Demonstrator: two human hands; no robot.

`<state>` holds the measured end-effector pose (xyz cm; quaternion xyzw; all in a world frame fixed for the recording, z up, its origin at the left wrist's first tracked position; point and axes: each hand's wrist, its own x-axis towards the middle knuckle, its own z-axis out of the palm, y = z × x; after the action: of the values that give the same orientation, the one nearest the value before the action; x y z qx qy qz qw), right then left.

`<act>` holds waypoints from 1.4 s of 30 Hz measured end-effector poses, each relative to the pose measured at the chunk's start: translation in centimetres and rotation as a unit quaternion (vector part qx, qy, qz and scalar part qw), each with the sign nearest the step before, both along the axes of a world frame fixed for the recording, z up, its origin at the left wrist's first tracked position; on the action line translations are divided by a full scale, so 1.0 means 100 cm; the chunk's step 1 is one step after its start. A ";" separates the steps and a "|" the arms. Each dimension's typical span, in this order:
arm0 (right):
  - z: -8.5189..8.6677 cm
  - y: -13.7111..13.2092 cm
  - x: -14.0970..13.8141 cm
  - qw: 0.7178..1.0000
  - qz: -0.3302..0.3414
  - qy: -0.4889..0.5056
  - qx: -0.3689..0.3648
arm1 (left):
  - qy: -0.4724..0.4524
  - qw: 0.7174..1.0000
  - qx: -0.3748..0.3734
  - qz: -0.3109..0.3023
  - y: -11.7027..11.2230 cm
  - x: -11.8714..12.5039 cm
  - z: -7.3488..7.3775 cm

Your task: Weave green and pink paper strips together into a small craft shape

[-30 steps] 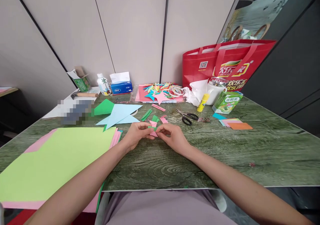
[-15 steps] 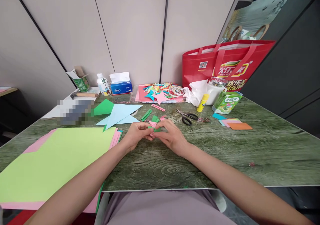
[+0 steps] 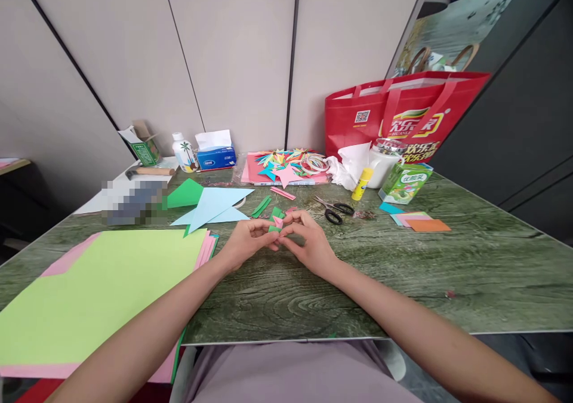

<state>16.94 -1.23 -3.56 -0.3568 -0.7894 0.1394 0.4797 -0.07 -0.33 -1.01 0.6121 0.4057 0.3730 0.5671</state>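
Between my two hands is a small piece of folded pink and green paper, partly covered by the fingers. My left hand pinches it from the left, thumb on the near side. From the right, my right hand has its thumb and fingertips closed on the piece's edge. Just beyond the fingers lie folded green paper strips and a folded pink strip. Black-handled scissors rest to the right of them.
Large sheets of coloured paper cover the left front. Light blue paper lies behind them. A glue stick, a white mug, a drink carton and a red bag stand at the back right. Small coloured papers lie right.
The folded paper has turned a little between my fingers, showing a pink tip above the green. My right fingers have shifted slightly on it. The other things stay where they were.
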 end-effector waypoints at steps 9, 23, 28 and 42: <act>-0.001 0.004 -0.002 0.984 0.002 0.091 -0.155 | 0.043 0.997 0.044 -0.046 -0.001 0.001 0.003; -0.002 0.012 -0.002 0.919 0.063 0.267 -0.284 | -0.049 0.997 -0.023 0.054 -0.003 0.006 0.002; 0.000 0.009 -0.004 0.896 0.054 0.286 -0.336 | -0.055 0.997 -0.039 0.047 -0.002 0.006 0.001; -0.003 0.009 -0.008 0.886 0.041 0.330 -0.323 | -0.048 0.996 0.003 0.070 -0.006 0.011 -0.003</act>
<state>16.16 -0.33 -3.86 -0.3925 -0.5113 0.5157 0.5644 1.04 -0.91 -1.33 0.5652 0.4187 0.4421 0.5566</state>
